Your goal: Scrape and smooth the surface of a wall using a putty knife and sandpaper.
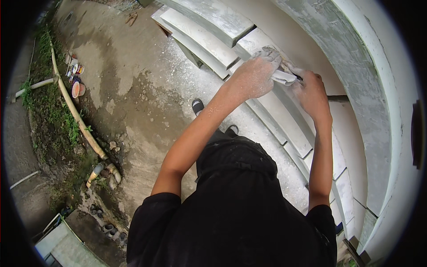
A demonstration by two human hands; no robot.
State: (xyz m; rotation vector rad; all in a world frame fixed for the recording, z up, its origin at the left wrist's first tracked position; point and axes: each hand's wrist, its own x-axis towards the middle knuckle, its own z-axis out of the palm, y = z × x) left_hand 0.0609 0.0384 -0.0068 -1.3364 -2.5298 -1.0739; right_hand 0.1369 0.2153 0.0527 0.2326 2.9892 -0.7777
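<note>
Both hands meet over the pale stepped ledge in front of me, at the upper right. My left hand (258,74), coated with white dust, is closed with its fingers bent at one end of a white folded sheet (283,78). At the other end, my right hand (312,92) grips the sheet with curled fingers. A small dark piece shows by the right fingertips; I cannot tell what it is. The sheet's material is unclear, and the fingers cover part of it.
Long white and grey ledges (278,111) run beside me, below a curved grey band (356,80) on the wall. White dust covers the floor near my sandals (197,106). Buckets (78,89) stand far left, beside a long pipe (73,111) and weeds.
</note>
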